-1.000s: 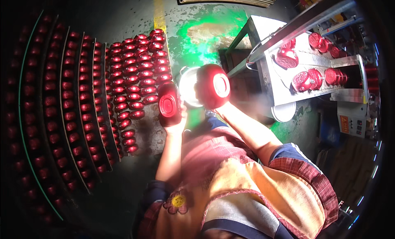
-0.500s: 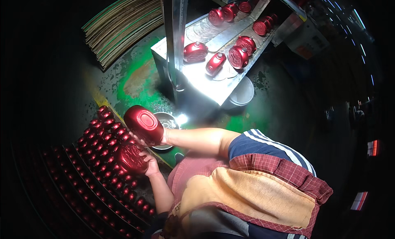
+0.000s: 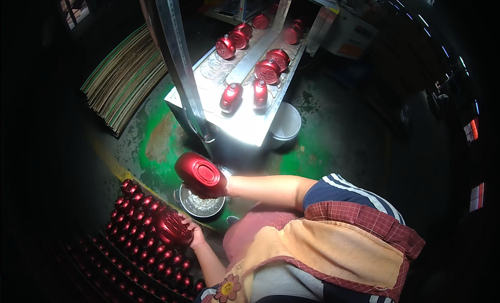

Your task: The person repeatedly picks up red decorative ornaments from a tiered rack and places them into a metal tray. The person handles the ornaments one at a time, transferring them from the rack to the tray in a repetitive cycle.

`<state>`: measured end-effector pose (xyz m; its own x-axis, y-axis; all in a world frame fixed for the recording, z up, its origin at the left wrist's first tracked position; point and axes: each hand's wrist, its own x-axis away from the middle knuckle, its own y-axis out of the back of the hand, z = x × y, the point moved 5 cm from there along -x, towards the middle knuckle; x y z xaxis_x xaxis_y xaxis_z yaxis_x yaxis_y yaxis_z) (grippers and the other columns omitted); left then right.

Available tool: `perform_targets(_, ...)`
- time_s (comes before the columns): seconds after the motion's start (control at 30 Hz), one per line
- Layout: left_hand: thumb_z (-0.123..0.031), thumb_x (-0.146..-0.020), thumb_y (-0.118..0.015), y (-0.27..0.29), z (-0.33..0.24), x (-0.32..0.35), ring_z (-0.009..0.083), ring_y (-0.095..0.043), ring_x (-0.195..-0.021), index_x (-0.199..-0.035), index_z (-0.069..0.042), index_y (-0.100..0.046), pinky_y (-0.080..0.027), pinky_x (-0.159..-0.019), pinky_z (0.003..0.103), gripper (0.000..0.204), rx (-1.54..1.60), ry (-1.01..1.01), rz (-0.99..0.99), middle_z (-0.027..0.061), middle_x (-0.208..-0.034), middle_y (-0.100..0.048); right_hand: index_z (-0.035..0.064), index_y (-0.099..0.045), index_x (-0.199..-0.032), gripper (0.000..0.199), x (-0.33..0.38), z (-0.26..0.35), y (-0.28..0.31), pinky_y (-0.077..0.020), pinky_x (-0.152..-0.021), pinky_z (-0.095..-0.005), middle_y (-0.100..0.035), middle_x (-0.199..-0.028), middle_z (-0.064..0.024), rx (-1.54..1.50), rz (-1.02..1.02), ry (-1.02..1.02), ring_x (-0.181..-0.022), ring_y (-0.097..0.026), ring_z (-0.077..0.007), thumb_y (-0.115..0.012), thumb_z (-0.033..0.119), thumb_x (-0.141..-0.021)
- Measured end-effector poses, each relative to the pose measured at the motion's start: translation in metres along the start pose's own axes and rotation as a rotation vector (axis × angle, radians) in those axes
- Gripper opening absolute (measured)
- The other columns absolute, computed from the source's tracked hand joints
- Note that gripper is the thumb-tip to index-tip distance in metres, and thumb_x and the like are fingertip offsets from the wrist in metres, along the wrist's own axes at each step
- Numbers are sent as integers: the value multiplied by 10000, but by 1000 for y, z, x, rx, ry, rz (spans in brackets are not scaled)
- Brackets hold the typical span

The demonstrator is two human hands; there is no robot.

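The left hand (image 3: pixel 197 233) is gripping a patterned red bottle (image 3: pixel 171 228) left of the frame's lower middle — its fingers curling round the edge. The right hand (image 3: pixel 226 187), mostly hidden, is holding 1 smooth red bottle (image 3: pixel 195 170) near the center — partly covering a metal pot (image 3: pixel 188 209).

The person has two red bottles (image 3: pixel 202 172) in hands, one in the left hand (image 3: pixel 194 230) and one in the right hand (image 3: pixel 225 187). At twelve o'clock, one table (image 3: pixel 242 128) carries at least ten standing bottles (image 3: pixel 260 93). There are one white bucket (image 3: pixel 289 125) at two o'clock, one metal pan (image 3: pixel 211 213) at seven, one board stack (image 3: pixel 125 76) at ten. At eight, many rowed bottles (image 3: pixel 133 189) are too dim for counting.
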<state>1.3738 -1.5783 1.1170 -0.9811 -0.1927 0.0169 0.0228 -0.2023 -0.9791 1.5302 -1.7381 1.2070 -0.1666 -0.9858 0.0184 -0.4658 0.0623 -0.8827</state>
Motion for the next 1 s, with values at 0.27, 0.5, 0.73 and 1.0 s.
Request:
perform_targets(0.27, -458, -874, -614, 28, 42, 17, 320, -598, -1121, -1495, -53, -340, -543, -837, 415, 791, -434, 41, -188, 178, -1453, -480, 62, -531, -1347, 564, 261, 161, -26, -551, -916, -438, -624, -1284, -133, 500, -195, 818, -1092, -652, -277, -505, 504, -998)
perform_targets(0.5, -404, -979, -493, 14, 148, -13, 287, -541, -1267, -1426, -124, -498, -470, -1049, 450, 527, -851, -278, -753, 94, -1407, -552, 93, -574, -1326, 491, 600, 381, -213, -508, -994, -373, -619, -1267, -101, 1217, -981, 1956, -1170, -605, -237, -731, 280, -899)
perform_targets(0.73, -393, -982, -488, -64, 307, -79, 314, -517, -1287, -1469, -138, -446, -468, -1047, 484, 551, -1238, -283, -710, 94, -1437, -517, 261, -657, -1244, 512, 633, 604, -340, -462, -1016, -390, -591, -1222, -126, 1891, -1454, 2156, -1154, -559, -317, -826, 249, -760)
perform_targets(1.0, -401, -931, -566, -100, 414, -159, 329, -508, -1293, -1498, -139, -387, -464, -1049, 501, 650, -1547, -292, -729, 110, -1448, -493, 371, -669, -1216, 532, 576, 766, -344, -397, -1047, -466, -539, -1324, -58, 2250, -1605, 1845, -1254, -482, -292, -810, 219, -726)
